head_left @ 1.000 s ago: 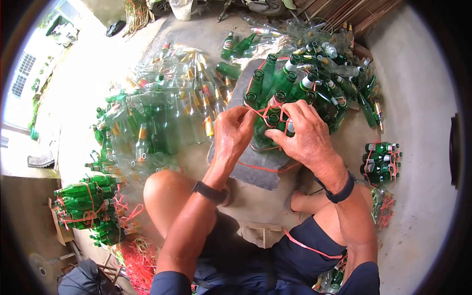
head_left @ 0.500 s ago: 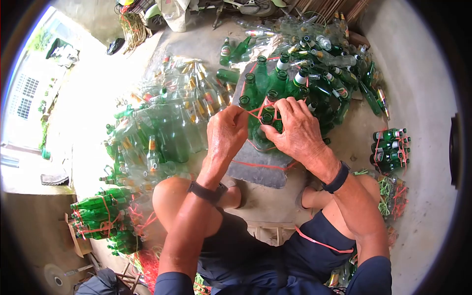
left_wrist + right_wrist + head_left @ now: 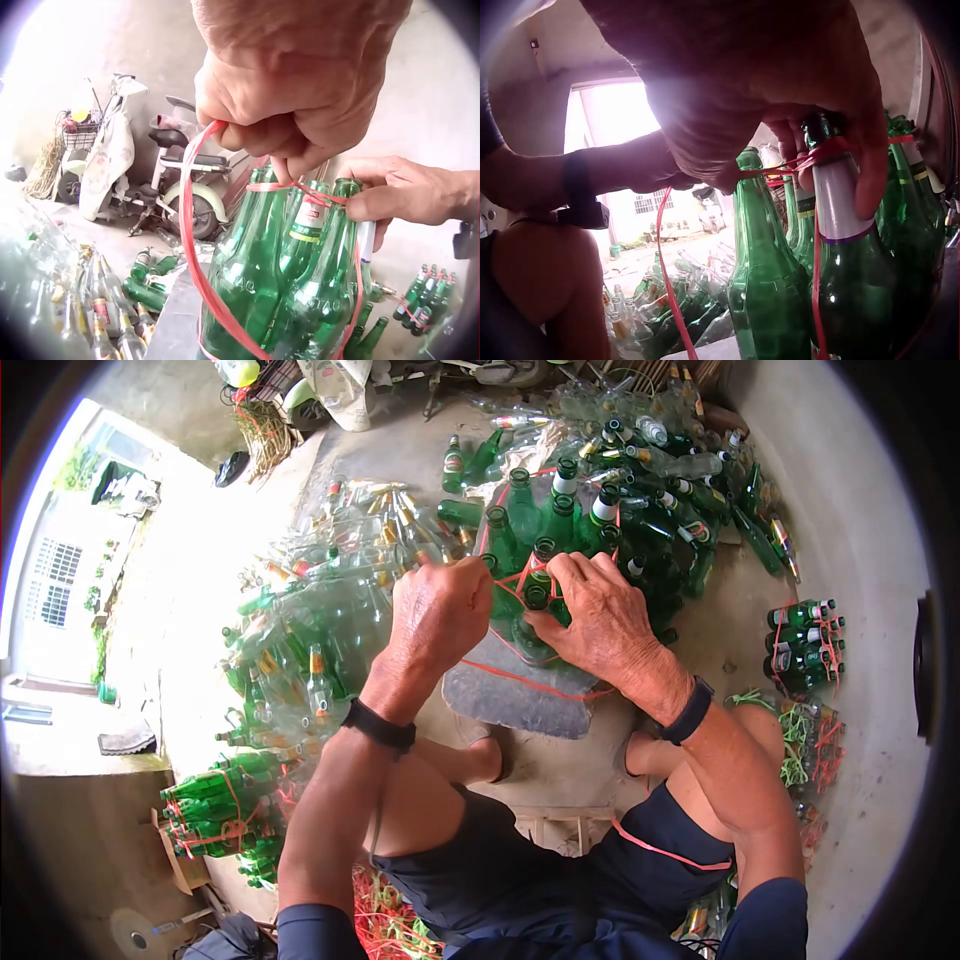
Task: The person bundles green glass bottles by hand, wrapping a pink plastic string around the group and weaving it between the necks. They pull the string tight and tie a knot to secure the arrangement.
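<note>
A cluster of upright green glass bottles (image 3: 525,515) stands on a dark grey slab (image 3: 515,705), between the person's knees. Red plastic twine (image 3: 189,225) runs round the bottles and crosses between their necks. My left hand (image 3: 440,605) is curled into a fist around the twine, just left of the cluster; a loose loop hangs from it in the left wrist view. My right hand (image 3: 605,620) grips the necks at the near right side, its thumb against a bottle's lip. In the right wrist view its fingers lie round a white-collared bottle (image 3: 844,199), beside the taut twine.
Clear and green bottles (image 3: 340,590) are heaped to the left, with another heap (image 3: 690,480) at the back right. Tied bundles of green bottles lie at the lower left (image 3: 215,810) and by the right wall (image 3: 805,640). A scooter (image 3: 187,172) stands behind.
My left hand has moved left and slightly up, away from the bottle necks, drawing the twine with it. My right hand stays at the necks. The head view has shifted slightly.
</note>
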A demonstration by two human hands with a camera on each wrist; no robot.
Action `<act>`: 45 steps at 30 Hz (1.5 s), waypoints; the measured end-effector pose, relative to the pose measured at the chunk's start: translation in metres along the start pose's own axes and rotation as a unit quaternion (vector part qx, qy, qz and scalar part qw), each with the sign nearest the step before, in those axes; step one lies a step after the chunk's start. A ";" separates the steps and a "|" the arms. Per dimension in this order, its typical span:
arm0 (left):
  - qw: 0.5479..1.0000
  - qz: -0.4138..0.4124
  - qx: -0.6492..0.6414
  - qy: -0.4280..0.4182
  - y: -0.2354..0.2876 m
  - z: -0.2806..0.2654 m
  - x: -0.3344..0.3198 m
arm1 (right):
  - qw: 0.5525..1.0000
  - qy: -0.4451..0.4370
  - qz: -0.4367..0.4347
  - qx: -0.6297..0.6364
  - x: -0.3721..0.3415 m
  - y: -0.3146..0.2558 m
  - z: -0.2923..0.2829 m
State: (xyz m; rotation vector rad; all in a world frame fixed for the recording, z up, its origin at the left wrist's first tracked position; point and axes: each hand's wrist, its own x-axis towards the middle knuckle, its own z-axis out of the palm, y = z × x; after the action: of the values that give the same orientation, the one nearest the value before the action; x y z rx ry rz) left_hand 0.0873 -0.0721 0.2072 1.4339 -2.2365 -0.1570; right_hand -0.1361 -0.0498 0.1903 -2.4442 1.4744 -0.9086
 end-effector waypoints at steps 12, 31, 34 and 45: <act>0.982 0.144 0.095 -0.081 -0.008 -0.022 0.037 | 1.000 -0.010 0.009 0.000 -0.002 0.001 0.002; 0.958 0.097 -0.008 -0.269 -0.035 -0.017 0.102 | 0.999 -0.033 -0.003 0.003 -0.001 0.000 -0.002; 0.960 0.073 -0.043 -0.267 -0.044 -0.009 0.097 | 0.999 -0.031 -0.009 0.000 -0.001 0.001 0.000; 0.960 -0.049 -0.214 -0.175 -0.057 0.007 0.059 | 0.999 -0.031 -0.020 0.000 -0.003 0.004 -0.003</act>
State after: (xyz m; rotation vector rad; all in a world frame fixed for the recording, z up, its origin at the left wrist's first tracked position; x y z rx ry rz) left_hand 0.1120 -0.1505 0.2009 1.3499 -2.2068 -0.9347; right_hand -0.1412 -0.0489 0.1899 -2.4878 1.4099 -0.8327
